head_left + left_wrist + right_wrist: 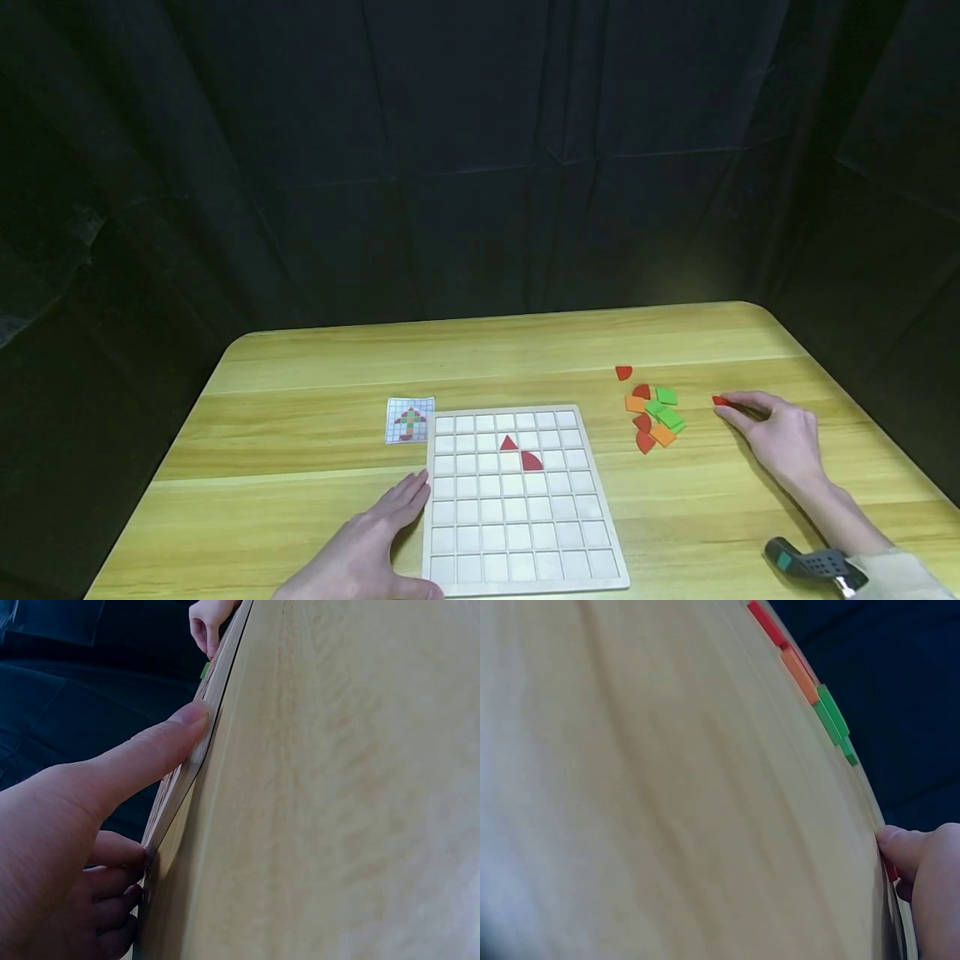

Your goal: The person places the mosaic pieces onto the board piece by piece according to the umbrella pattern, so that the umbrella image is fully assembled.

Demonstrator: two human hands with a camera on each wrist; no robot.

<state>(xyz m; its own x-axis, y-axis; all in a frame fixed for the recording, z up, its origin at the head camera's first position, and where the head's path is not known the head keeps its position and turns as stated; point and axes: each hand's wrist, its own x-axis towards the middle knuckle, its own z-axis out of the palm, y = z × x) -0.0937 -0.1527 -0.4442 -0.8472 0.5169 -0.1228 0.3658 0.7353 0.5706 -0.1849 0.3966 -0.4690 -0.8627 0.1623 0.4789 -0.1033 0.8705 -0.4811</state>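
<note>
A white grid board lies on the table with a small red triangle tile and a red quarter-circle tile in its upper cells. My left hand rests against the board's near left corner, fingers along the left edge and thumb on the near edge. Far to the right, my right hand pinches a small red tile between thumb and fingertips, at the tabletop. The fingers mostly cover that tile in the right wrist view, so its shape cannot be told.
Between the board and my right hand lie loose tiles: green rectangles, orange squares and red quarter circles. One red quarter circle sits apart behind them. A pattern card lies by the board's far left corner. Dark curtains surround the table.
</note>
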